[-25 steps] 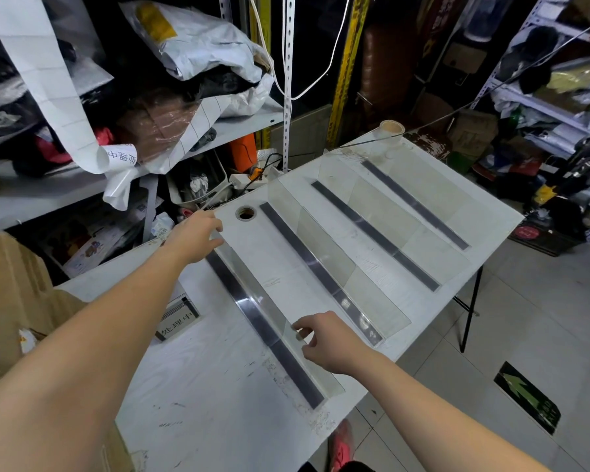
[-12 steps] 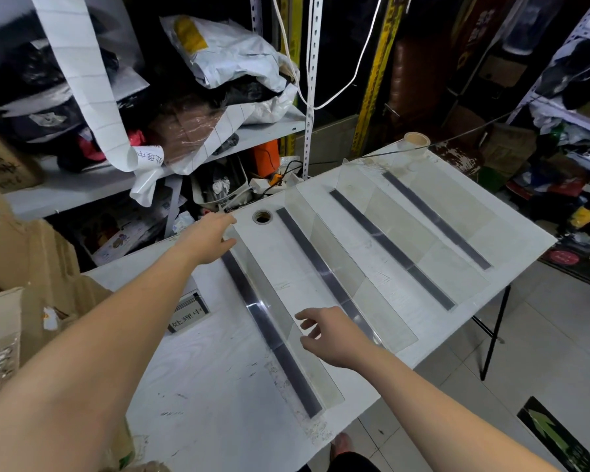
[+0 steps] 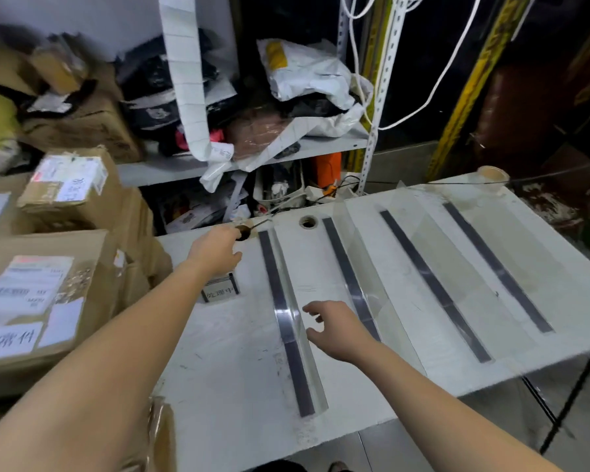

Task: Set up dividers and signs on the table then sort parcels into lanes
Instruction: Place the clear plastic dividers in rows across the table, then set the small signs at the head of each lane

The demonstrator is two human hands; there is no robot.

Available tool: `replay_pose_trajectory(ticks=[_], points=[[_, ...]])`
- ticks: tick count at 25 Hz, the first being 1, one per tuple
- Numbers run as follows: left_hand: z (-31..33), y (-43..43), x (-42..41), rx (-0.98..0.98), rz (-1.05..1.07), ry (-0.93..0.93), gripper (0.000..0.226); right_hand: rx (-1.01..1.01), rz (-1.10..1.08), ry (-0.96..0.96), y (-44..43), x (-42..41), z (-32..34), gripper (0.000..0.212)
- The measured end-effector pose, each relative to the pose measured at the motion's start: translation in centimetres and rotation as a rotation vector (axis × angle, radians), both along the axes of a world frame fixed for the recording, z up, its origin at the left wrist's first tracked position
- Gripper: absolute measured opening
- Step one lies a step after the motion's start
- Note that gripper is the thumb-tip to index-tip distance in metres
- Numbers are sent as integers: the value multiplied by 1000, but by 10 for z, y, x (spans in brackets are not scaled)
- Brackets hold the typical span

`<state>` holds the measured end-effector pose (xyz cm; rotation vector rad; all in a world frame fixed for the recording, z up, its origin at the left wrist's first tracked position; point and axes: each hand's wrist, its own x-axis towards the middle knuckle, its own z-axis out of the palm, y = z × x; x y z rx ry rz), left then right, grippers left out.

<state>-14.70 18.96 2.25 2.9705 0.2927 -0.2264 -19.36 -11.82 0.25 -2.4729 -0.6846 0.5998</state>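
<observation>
Several clear acrylic dividers with dark base strips stand in parallel on the white table. The leftmost divider runs front to back between my hands. My left hand hovers near the table's far left, above a small sign with Chinese characters, fingers loosely apart and holding nothing. My right hand floats open just right of the leftmost divider, touching nothing. Another divider stands right of it. Labelled cardboard parcels are piled at the left.
A metal shelf behind the table holds bags and clutter, with a paper strip hanging down. A tape roll sits on the far right corner. A cable hole pierces the table. Tiled floor lies right.
Both hands have let go of the leftmost divider and lifted off it. My left hand drew leftward over the sign. The view swung left, bringing the parcel pile into sight.
</observation>
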Motion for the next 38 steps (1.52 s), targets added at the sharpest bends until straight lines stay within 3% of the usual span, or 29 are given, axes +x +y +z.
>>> replay_pose_trajectory(ticks=[4,11,20,33,38], points=[[5,9,-49,30,160,81,55,-4,157,-144,26,28,19,49],[7,33,-92,38,325,124,51,-50,294,-223,93,69,32,54],[-37,46,-59,-4,293,163,44,-136,363,-176,177,103,-5,51],[-72,65,-64,-155,413,139,38,-66,484,-18,240,134,-68,26],[-70,72,-62,-198,440,123,52,-98,588,-39,247,140,-69,13]])
